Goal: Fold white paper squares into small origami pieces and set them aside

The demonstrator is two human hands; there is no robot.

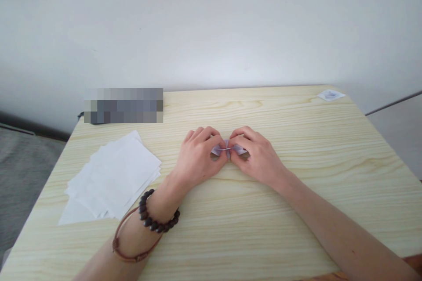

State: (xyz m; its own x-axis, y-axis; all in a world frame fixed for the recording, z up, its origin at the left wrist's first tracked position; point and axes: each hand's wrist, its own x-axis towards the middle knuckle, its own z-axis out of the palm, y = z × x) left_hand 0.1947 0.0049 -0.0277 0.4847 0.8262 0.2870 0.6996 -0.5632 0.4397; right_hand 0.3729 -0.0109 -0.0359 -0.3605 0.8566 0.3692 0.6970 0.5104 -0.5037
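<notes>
A small folded piece of white paper (227, 144) is pinched between both hands over the middle of the table. My left hand (202, 151) grips its left side between thumb and fingertips. On the right side, my right hand (255, 151) holds it in the same kind of pinch, the two sets of fingertips almost touching. An edge of the paper points toward me. Fingers cover much of it, so its full shape is hidden. Dark beads and a brown cord circle my left wrist.
A fanned stack of white paper sheets (115, 175) lies to the left on the wooden table (263, 237). A blurred-out dark object (125, 107) is at the back left. Near the back right corner rests a small folded paper piece (331, 95). A white wall (211, 26) stands behind.
</notes>
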